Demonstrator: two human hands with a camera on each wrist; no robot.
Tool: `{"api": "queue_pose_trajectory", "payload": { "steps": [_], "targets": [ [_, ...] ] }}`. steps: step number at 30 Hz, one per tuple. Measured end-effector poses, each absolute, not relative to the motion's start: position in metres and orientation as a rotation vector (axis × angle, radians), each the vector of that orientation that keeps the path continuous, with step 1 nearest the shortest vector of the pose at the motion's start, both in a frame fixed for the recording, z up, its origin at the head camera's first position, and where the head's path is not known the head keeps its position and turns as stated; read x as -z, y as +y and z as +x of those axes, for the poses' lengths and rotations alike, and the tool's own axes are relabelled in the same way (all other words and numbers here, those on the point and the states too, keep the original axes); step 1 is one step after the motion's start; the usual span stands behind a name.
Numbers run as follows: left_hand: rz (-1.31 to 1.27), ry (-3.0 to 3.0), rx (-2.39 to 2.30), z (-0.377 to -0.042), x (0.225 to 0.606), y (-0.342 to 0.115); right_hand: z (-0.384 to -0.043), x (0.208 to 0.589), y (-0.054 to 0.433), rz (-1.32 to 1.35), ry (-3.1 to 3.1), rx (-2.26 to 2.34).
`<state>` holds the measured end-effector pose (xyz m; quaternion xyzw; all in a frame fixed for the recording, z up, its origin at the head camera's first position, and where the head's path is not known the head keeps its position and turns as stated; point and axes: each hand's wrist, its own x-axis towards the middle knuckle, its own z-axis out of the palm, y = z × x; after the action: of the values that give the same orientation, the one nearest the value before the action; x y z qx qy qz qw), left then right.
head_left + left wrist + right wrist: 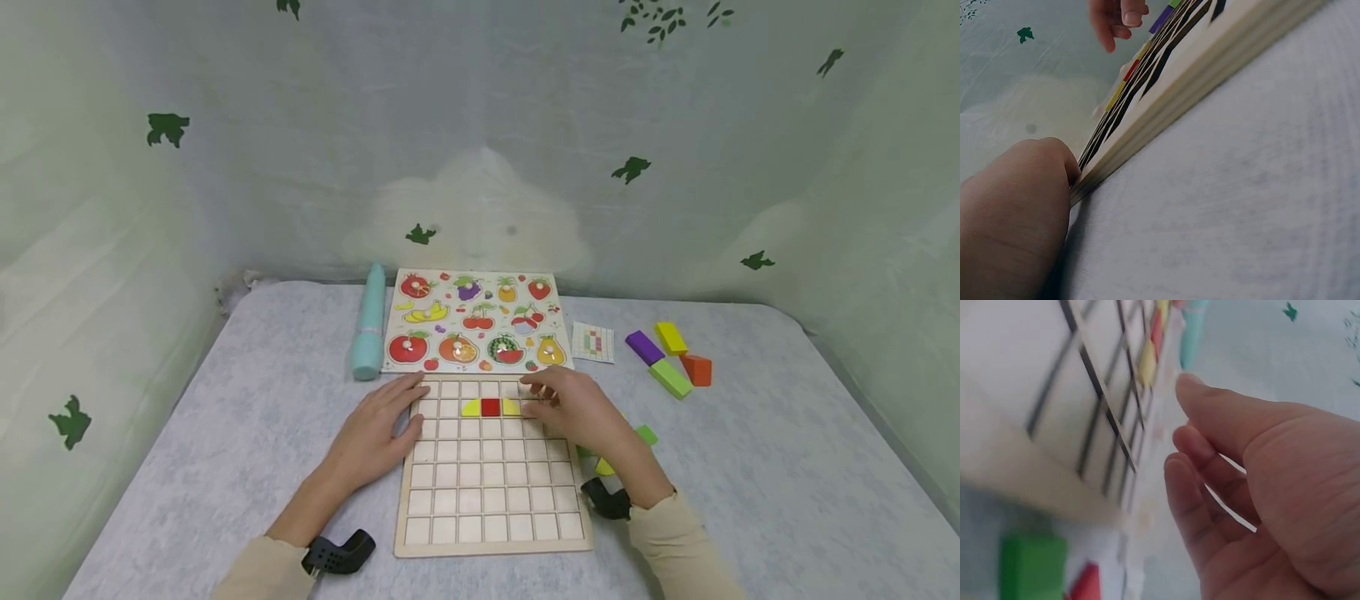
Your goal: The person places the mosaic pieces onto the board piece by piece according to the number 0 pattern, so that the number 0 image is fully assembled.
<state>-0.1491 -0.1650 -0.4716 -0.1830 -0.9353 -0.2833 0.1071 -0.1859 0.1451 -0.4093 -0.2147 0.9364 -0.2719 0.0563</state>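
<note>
A wooden grid board lies flat on the table. In one of its upper rows sit a yellow quarter-round piece, a red square and another yellow piece, side by side. My left hand rests along the board's upper left edge, fingertips on the frame. Over the upper right part of the board is my right hand, beside the right-hand yellow piece. The right wrist view shows its thumb and fingers loosely bent and apart, with nothing between them.
Behind the board lie a fruit puzzle, a teal cylindrical case and a small pattern card. Purple, yellow, orange and green blocks lie at the right. More pieces, including a green block, are partly hidden by the right arm.
</note>
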Motion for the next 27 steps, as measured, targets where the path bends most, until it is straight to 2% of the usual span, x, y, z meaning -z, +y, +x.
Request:
{"api": "queue_pose_trajectory", "payload": {
  "steps": [18, 27],
  "targets": [
    [-0.541, -2.757, 0.846, -0.150, 0.473, -0.165, -0.194, 0.398, 0.216, -0.584, 2.877, 0.754],
    [-0.540, -2.754, 0.837, -0.150, 0.472, -0.166, -0.197, 0.405, 0.228, -0.435, 2.770, 0.671]
  ]
}}
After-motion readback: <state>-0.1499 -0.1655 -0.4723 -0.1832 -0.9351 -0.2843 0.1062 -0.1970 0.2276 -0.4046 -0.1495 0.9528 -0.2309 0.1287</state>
